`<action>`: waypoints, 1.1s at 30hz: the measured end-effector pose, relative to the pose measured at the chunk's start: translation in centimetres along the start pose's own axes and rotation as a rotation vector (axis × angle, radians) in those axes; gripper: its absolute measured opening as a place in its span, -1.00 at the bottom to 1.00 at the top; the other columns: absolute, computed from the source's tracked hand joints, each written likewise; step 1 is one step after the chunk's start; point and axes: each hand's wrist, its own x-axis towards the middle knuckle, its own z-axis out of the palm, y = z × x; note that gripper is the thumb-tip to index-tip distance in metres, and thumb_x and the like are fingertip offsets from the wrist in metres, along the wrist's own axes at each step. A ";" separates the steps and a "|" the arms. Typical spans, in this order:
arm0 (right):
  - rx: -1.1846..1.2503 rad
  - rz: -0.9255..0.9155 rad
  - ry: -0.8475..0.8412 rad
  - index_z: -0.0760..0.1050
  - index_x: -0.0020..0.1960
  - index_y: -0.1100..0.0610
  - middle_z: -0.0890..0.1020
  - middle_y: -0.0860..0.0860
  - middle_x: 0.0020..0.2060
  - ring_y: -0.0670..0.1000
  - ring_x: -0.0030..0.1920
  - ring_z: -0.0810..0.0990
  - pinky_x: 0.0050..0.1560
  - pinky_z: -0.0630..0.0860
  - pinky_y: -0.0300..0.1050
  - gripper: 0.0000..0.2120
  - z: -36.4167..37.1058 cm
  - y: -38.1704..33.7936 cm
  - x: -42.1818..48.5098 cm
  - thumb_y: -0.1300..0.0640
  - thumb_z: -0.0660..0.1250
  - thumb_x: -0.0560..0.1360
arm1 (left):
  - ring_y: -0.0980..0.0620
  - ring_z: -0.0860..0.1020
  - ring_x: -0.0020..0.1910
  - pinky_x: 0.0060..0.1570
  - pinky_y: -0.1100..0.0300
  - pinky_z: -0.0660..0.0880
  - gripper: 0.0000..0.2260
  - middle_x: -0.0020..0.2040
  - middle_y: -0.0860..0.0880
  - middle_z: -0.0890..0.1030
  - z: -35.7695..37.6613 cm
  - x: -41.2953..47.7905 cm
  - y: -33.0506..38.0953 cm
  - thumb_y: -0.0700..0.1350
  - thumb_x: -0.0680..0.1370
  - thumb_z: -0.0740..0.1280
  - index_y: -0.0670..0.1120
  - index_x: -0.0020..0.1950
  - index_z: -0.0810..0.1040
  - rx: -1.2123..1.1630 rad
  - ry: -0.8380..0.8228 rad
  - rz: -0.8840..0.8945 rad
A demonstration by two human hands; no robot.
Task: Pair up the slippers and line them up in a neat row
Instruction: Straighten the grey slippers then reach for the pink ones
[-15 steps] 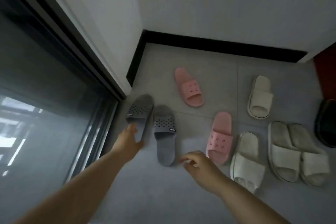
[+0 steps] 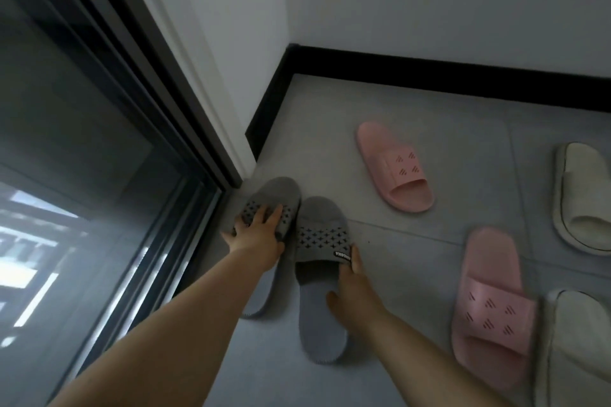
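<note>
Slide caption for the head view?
Left hand rests on left grey slipper; right hand grips right grey slipper.

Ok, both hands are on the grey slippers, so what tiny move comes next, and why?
Probably slide the right grey slipper forward a little. The right hand holds its side, the left hand presses the left grey slipper, which sits further ahead and tilted, so the toes aren't level.
</note>
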 end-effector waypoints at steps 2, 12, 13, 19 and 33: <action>0.005 0.019 0.004 -0.22 0.52 0.20 -0.31 0.12 0.51 0.15 0.45 0.26 0.43 0.21 -0.11 -0.25 -0.4 -0.5 0.9 0.18 0.19 0.53 | -0.25 -0.09 0.52 0.43 -0.34 -0.10 -0.40 0.56 0.13 -0.13 0.3 0.0 -0.2 0.04 0.58 0.13 0.26 0.49 -0.16 -0.055 0.009 -0.058; 0.010 -0.046 0.001 -0.16 0.52 0.25 -0.28 0.17 0.51 0.13 0.48 0.22 0.46 0.17 -0.15 -0.28 1.2 -2.6 2.7 0.18 0.20 0.53 | -0.33 -0.12 0.51 0.42 -0.37 -0.14 -0.48 0.57 -0.01 -0.06 1.4 -1.4 -3.2 0.09 0.60 0.04 0.19 0.51 -0.10 -0.017 0.116 -0.205; 0.016 -0.059 -0.038 -0.19 0.52 0.23 -0.31 0.14 0.51 0.13 0.48 0.22 0.46 0.18 -0.13 -0.26 1.2 -2.9 3.0 0.16 0.20 0.53 | -0.32 -0.12 0.51 0.43 -0.35 -0.13 -0.48 0.57 -0.01 -0.06 1.5 -1.5 -3.2 0.10 0.60 0.03 0.19 0.51 -0.11 -0.027 0.121 -0.200; -0.029 -0.134 -0.182 0.17 0.48 0.12 -0.38 0.09 0.49 0.11 0.40 0.36 0.42 0.27 -0.12 -0.42 0.5 -4.4 3.2 0.04 0.23 0.51 | -0.22 0.02 0.52 0.47 -0.18 0.03 -0.38 0.57 -0.03 -0.01 1.9 -1.8 -3.7 0.12 0.56 0.13 0.12 0.53 -0.12 -0.009 0.143 -0.117; -0.201 0.270 0.447 0.14 0.44 0.04 0.19 0.08 0.43 0.17 0.42 0.19 0.41 0.16 -0.01 -0.29 -10.9 13.3 -6.5 -0.08 0.36 0.39 | -0.19 0.06 0.51 0.51 0.05 0.02 -0.22 0.54 -0.17 0.05 0.3 1.1 19.3 0.00 0.50 0.33 -0.18 0.53 -0.08 0.070 0.311 0.510</action>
